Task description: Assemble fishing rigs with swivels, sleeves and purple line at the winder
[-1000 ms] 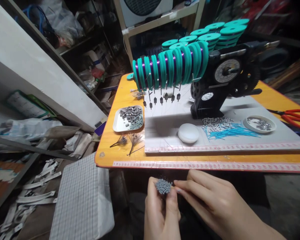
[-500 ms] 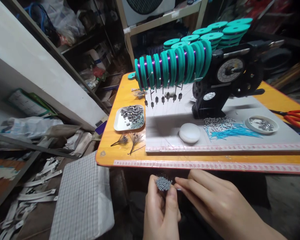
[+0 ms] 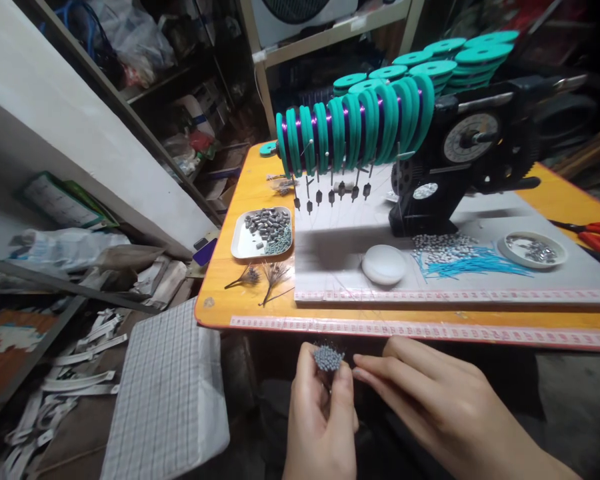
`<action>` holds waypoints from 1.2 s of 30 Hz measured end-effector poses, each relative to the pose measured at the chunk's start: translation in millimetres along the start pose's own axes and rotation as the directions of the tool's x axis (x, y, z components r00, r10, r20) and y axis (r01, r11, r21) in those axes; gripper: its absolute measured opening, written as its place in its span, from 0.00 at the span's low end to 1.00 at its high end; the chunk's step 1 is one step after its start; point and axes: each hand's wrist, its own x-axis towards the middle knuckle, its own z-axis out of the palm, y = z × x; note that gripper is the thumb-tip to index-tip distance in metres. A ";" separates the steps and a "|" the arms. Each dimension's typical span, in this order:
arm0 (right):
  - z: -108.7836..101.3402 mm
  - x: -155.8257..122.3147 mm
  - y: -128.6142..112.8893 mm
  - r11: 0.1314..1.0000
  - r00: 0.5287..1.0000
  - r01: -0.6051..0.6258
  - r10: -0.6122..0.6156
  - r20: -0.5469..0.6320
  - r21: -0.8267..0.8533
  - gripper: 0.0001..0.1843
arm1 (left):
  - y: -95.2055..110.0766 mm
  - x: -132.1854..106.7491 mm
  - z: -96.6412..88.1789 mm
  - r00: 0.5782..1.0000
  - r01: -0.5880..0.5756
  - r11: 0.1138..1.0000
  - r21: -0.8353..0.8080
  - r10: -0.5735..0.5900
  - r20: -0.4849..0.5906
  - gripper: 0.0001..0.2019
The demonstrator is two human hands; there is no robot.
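A tight bundle of small grey pin-like pieces [image 3: 327,358] is gripped between the thumb and fingers of the left hand [image 3: 320,427], at 9 o'clock from the right hand [image 3: 445,407], whose fingers [image 3: 380,377] are held extended and loosely open just beside the bundle. At 12 o'clock, a tape measure [image 3: 405,327] is stuck along the orange table [image 3: 215,287]; a white tray of grey pieces [image 3: 261,233] is placed at 11 o'clock

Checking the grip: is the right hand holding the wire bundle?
No, the left hand grips the wire bundle; the right hand is only beside it.
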 end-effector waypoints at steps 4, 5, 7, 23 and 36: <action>-0.8 0.1 2.8 0.973 0.997 -0.074 0.064 0.051 0.218 0.10 | 11.7 5.7 -2.6 0.994 -0.002 1.000 0.004 0.002 0.110 0.20; -0.5 -0.1 3.5 0.965 0.995 -0.087 0.074 0.062 0.249 0.09 | 14.2 7.2 -4.4 0.988 0.011 1.000 -0.024 -0.007 0.154 0.20; 0.7 -0.2 4.6 0.949 0.993 -0.106 0.085 0.083 0.296 0.09 | 17.5 9.8 -9.0 0.970 0.040 0.996 -0.075 -0.021 0.241 0.19; -7.8 2.5 -12.7 0.910 0.952 -0.299 0.262 0.160 0.286 0.15 | 11.5 20.8 -17.8 0.931 0.065 0.980 -0.190 0.009 0.366 0.16; 0.4 -0.9 -9.8 0.823 0.922 -0.387 0.344 0.177 0.417 0.11 | 7.6 19.3 -12.3 0.942 0.054 0.973 -0.225 0.025 0.335 0.15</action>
